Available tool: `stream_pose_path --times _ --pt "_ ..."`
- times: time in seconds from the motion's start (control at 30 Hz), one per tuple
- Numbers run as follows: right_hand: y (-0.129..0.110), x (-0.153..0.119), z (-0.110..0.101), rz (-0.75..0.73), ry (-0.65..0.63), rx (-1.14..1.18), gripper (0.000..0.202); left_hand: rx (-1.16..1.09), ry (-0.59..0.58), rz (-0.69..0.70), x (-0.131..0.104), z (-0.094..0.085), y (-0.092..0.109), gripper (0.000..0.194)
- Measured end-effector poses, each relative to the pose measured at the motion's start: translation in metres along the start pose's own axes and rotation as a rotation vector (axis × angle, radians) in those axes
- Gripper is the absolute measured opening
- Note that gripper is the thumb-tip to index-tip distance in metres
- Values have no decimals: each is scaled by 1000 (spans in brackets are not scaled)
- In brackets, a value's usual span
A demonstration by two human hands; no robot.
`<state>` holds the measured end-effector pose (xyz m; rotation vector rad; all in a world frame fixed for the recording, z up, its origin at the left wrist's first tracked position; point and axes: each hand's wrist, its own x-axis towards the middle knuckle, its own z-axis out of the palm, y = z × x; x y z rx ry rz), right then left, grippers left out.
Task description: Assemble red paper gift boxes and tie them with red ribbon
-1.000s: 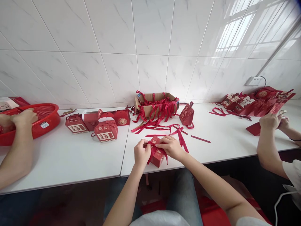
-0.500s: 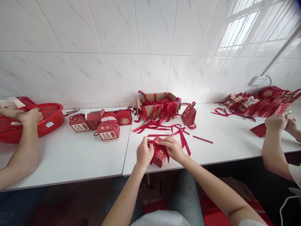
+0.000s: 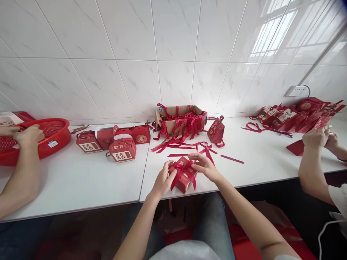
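A small red gift box [image 3: 184, 183] with gold print stands near the table's front edge. A dark red ribbon bow [image 3: 183, 168] sits on its top, tails hanging down the sides. My left hand [image 3: 162, 181] holds the box by its left side, the thumb on the front by the bow and the fingers behind. On the other side, my right hand [image 3: 205, 168] is open, its fingers stretched over the far right corner and its fingertips by the bow's right loop. Behind the box, loose red ribbons [image 3: 187, 146] lie on the table.
A cardboard box [image 3: 170, 126] draped with ribbons stands by the wall. Red gift boxes [image 3: 122, 148] stand left, and another box [image 3: 216, 130] stands right. A person's hand [image 3: 29, 135] is at a red basket [image 3: 58, 144]; another person's hand [image 3: 316, 139] works at far right.
Both hands have loosened from the ribbon. The bow now shows whole, its loops spread. My left hand has moved to the box's side, and my right fingers have opened out.
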<state>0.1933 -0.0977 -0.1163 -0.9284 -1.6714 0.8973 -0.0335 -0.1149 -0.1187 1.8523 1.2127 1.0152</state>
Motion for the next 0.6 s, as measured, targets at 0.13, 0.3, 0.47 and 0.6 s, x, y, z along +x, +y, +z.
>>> stream_pose_path --times 0.13,0.3,0.47,0.6 --pt "18 -7 -4 76 169 76 25 -70 -24 1 -4 5 -7 32" --pt "42 -34 -5 122 286 89 30 -22 35 -37 -6 -6 -27 37" --pt "43 -71 3 116 298 28 58 129 133 -107 -6 -25 -56 37" --pt "23 -92 31 130 174 -70 112 179 122 -80 -8 -17 -64 32"
